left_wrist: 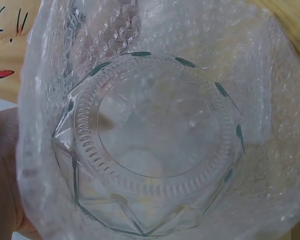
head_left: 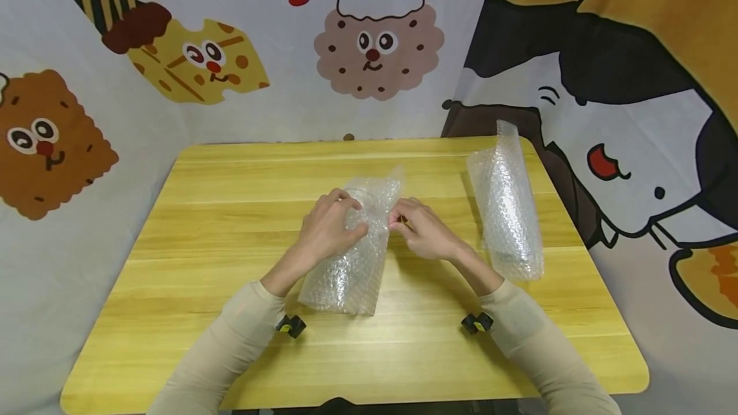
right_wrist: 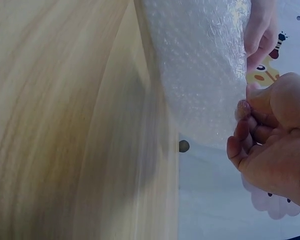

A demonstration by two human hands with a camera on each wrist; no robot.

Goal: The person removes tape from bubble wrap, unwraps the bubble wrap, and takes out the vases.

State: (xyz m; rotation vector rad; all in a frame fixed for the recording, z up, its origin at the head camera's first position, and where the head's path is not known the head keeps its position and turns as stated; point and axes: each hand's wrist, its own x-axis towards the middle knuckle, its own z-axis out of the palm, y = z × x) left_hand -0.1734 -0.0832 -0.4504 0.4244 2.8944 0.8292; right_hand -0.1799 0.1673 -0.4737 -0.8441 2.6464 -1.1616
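Note:
A bubble wrap bag [head_left: 346, 274] is held up at the middle of the table. Inside it, the left wrist view shows a clear glass vessel [left_wrist: 155, 125] with a round, ridged base and faceted sides. My left hand [head_left: 331, 226] grips the glass through the wrap, thumb and fingers curved about it; only part of that hand shows at the left edge of its own wrist view. At the bag's right edge, my right hand [head_left: 423, 229] pinches the plastic between thumb and fingertips. The right wrist view shows the bubble wrap's outer face [right_wrist: 205, 65] beside that hand.
A second bubble wrap bundle [head_left: 510, 210] lies at the right side of the wooden table [head_left: 202, 274]. Behind the table hangs a cloth [head_left: 259, 120] printed with cartoon figures. Black wrist cameras [head_left: 291, 326] sit on both sleeves.

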